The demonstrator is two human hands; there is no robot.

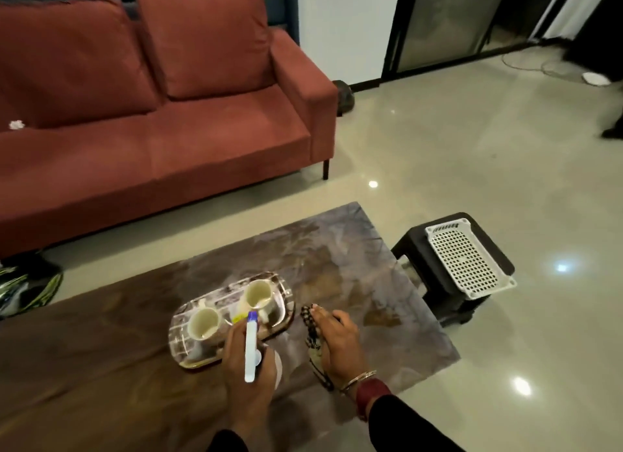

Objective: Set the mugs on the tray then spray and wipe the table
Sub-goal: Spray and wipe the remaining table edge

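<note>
Now, left hand [237, 354]: fingers wrapped tight round the bottle [250, 347], a firm grip, held up over the near table [354, 266] edge.
Bottle: white, blue tip, nozzle aimed forward and down toward the tray [222, 295]; I can't tell whether the trigger is being squeezed.
Right hand [340, 343]: palm down on the cloth [312, 333], fingers looking stretched out over it rather than curled, pressing it to the tabletop.
Cloth: dark-and-cream patterned, bunched along the thumb side of that hand, just right of the tray.
Mugs: 2 of them, near mug [202, 323] and far mug [258, 295], both upright on the tray, openings up.
Tray: oval, shiny, on the table in front of both hands, its near rim close under the bottle.
Step in hand: mugs look done, so this reads as the spray step, cloth standing by.
Next move: I'd judge the nozzle wants turning off the mugs and onto bare tabletop beside the tray, then a squeeze, then the right hand sweeps the cloth across the wet patch.
Watch for: mist drifting into the open mugs, they sit right in the line of fire.
Beyond: red sofa [151, 131] past the table, black stool [435, 283] with a white basket [468, 259] off the right end.
</note>
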